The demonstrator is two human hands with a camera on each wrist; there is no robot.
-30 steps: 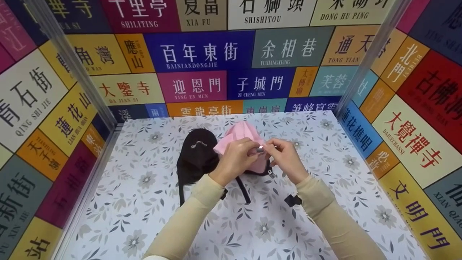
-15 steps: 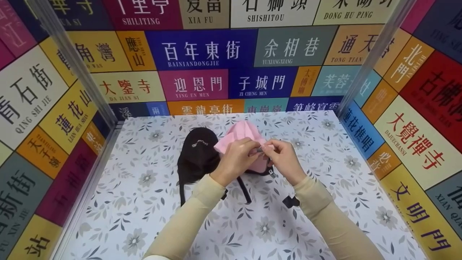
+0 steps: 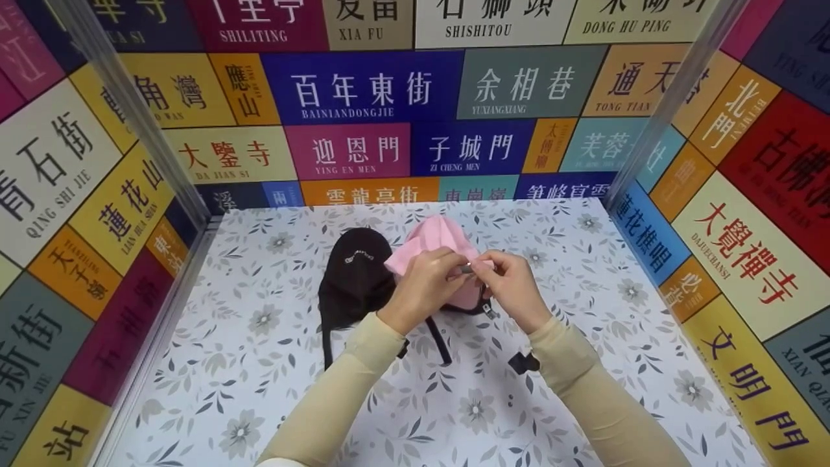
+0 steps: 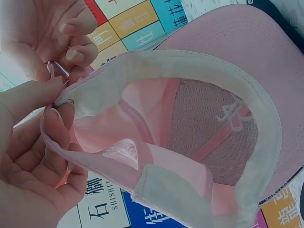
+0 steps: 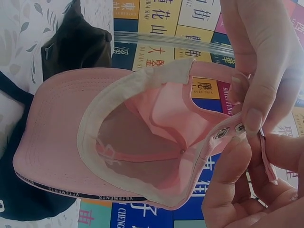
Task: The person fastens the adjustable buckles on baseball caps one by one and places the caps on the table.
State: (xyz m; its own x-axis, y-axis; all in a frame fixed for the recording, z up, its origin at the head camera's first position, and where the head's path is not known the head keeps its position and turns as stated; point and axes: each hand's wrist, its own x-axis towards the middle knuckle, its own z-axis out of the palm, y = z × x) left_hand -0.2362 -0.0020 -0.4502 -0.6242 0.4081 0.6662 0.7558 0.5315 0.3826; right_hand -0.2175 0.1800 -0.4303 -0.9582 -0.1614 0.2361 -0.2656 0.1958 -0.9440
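Both grips meet at the back strap (image 5: 216, 147) of a pink cap (image 3: 436, 233), which sits just beyond the fingers, its crown further out from them than the strap. The left hand (image 3: 425, 282) pinches the strap between thumb and fingers, close to small metal fittings (image 5: 221, 134) set in it. The right hand (image 3: 514, 285), nearly touching the left, pinches the narrow strap end (image 5: 269, 168) between thumb and fingers; how the two strap pieces join under the fingertips is hidden. From the grip the cap's opening spreads away, ringed by a pale sweatband (image 4: 267, 128), and its brim (image 5: 61, 123) lies on the side opposite the fingers, edged with a dark lettered strip (image 5: 85, 195). Whether the cap touches the table (image 3: 480, 428) below the grip cannot be told.

To the left of the grip, just beside the pink cap, lies a black fabric item (image 3: 353, 279) with a silver mark (image 3: 358, 257) and a thin strip trailing toward the person. A second dark item (image 5: 38, 209) shows past the brim from the grip, partly covered by it. Below the right fingers in the head view is a small silver clip (image 3: 489, 312), and well beyond both hands stands a wall of coloured panels (image 3: 360, 87)
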